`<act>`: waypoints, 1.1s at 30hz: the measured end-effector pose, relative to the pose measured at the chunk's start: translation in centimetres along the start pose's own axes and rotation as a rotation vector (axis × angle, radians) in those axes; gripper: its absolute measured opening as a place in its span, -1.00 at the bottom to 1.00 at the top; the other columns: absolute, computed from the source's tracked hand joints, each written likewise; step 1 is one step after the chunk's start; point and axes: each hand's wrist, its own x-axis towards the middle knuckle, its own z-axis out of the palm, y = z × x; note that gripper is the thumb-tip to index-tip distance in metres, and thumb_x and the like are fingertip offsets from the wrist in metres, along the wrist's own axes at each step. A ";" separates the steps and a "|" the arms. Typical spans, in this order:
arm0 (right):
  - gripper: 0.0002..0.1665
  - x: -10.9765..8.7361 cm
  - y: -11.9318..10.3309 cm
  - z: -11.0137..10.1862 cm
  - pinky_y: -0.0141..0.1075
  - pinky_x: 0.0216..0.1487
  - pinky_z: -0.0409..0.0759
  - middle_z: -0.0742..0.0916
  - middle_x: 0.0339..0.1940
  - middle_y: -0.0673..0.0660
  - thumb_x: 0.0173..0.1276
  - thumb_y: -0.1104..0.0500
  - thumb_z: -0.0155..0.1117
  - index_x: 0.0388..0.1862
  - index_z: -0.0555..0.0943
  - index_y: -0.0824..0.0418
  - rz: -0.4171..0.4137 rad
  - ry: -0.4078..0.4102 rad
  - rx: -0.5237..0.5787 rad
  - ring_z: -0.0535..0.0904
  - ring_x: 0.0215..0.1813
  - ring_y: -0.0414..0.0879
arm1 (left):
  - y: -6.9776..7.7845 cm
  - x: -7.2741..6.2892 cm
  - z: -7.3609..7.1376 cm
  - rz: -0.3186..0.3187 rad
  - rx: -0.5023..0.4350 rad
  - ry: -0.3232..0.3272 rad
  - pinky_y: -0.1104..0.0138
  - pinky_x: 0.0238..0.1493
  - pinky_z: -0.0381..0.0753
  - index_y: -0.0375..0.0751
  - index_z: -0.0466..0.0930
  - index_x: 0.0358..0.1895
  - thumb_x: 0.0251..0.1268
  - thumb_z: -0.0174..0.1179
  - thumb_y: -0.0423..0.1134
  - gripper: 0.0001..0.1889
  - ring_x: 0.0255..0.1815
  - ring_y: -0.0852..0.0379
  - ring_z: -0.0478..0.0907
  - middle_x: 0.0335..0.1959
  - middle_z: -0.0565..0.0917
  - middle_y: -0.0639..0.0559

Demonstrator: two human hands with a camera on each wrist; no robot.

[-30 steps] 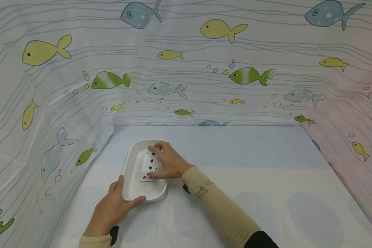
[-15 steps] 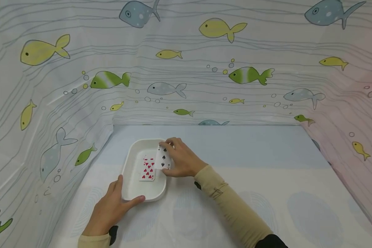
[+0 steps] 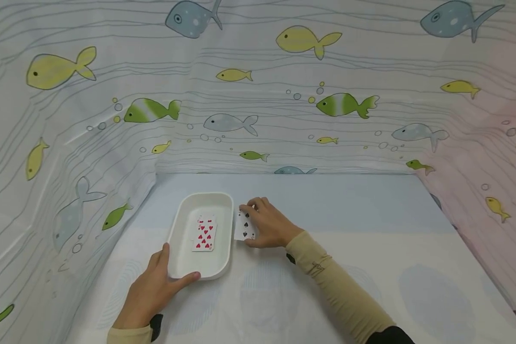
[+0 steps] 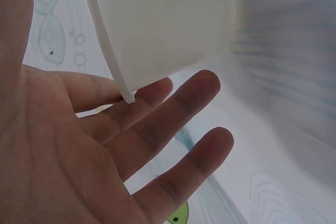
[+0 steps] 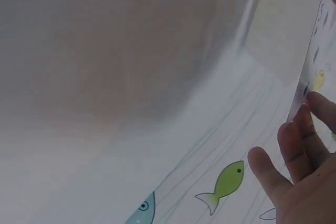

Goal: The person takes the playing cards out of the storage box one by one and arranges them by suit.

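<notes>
A white tray (image 3: 185, 265) stands left of the middle of the table. My left hand (image 3: 146, 289) holds its near left corner, thumb on the near edge and fingers along the left side. In the left wrist view, the fingers lie loosely against the tray wall (image 4: 163, 24). Inside the tray lie playing cards (image 3: 204, 235), a card of hearts on top; how many are beneath it is hidden. Just right of the tray, my right hand (image 3: 270, 223) pinches a playing card of spades (image 3: 243, 228) by its far and near ends. The right wrist view catches this card (image 5: 316, 45) nearly edge-on.
The table (image 3: 348, 205) is covered with a pale cloth and stretches away to the right. Behind it and at the left and right hang fish-printed curtains (image 3: 258, 95).
My right hand has lifted the card of spades off the other cards and carried it right, over the tray's rim. The hearts card is now uncovered. The left hand has stayed put.
</notes>
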 end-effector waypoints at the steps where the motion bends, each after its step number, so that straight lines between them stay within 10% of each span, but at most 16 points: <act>1: 0.03 -0.2 0.3 0.1 -0.25 0.21 0.47 0.46 0.24 0.11 0.11 -0.28 0.41 0.50 0.36 0.12 0.003 -0.010 0.001 0.34 0.20 -0.05 | 0.0 -0.1 0.0 0.001 0.000 -0.001 -0.25 0.07 0.49 -0.45 -0.24 0.60 -0.01 0.19 0.62 0.44 0.17 -0.41 0.45 0.47 0.14 -0.48; 33: 0.00 -3.0 5.8 -0.3 0.02 0.28 0.44 0.48 0.31 0.14 0.12 -0.21 0.53 0.49 0.42 0.11 0.122 -0.304 0.116 0.39 0.29 0.06 | -0.3 -0.3 0.0 0.027 -0.014 0.005 -0.20 0.04 0.50 -0.43 -0.26 0.61 0.04 0.18 0.60 0.40 0.16 -0.38 0.47 0.48 0.12 -0.46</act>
